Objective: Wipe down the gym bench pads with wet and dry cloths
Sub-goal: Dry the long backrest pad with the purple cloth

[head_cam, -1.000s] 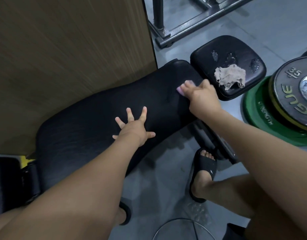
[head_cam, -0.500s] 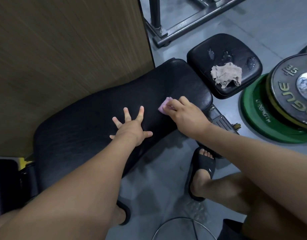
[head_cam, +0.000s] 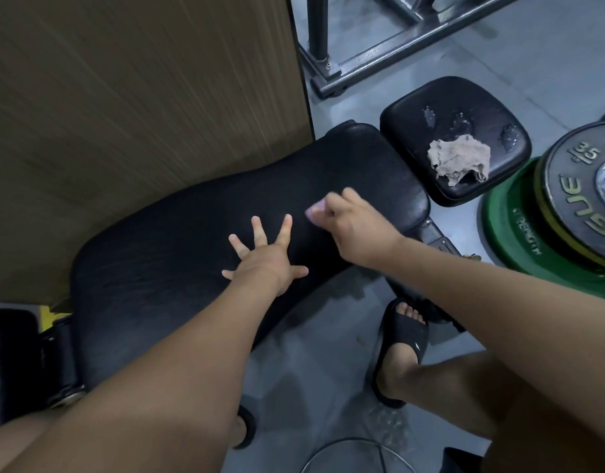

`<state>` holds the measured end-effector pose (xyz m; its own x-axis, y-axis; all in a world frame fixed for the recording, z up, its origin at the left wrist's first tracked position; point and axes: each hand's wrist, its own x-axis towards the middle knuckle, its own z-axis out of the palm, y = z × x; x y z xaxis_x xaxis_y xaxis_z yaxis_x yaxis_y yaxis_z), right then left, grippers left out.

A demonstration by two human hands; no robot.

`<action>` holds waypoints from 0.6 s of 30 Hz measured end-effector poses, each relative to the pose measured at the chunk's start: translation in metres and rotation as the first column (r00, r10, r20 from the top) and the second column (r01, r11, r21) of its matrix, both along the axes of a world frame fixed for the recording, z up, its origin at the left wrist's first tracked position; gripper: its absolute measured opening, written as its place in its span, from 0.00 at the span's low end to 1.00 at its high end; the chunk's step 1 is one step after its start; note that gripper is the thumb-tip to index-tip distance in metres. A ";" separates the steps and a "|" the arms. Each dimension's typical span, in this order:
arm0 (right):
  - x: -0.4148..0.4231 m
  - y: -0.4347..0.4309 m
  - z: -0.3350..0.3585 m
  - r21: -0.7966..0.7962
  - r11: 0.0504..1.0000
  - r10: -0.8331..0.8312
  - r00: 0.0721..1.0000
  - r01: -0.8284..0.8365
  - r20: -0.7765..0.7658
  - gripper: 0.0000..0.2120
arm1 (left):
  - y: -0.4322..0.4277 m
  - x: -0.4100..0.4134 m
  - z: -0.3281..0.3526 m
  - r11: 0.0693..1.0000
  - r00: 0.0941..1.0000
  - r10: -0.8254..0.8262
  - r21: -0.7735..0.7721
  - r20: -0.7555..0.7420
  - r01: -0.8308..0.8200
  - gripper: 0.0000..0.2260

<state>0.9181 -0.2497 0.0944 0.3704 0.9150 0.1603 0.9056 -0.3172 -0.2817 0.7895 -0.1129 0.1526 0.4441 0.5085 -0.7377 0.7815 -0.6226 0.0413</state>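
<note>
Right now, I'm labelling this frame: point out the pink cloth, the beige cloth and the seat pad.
pink cloth (head_cam: 314,215), head view, corner showing beyond the right hand (head_cam: 355,230)
beige cloth (head_cam: 459,158), head view, crumpled middle
seat pad (head_cam: 465,93), head view, bare far part of its top

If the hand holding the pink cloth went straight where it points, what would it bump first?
Gripping the small pink cloth, the right hand points up-left across the long black bench pad. Probably the brown wooden panel beside the pad comes first, though depth is unclear.
</note>
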 end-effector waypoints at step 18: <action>0.073 0.032 0.014 -0.064 0.918 -0.390 0.920 0.392 0.036 0.19 | 0.002 0.001 0.001 0.999 1.000 0.027 -0.034 0.002 -0.027 0.46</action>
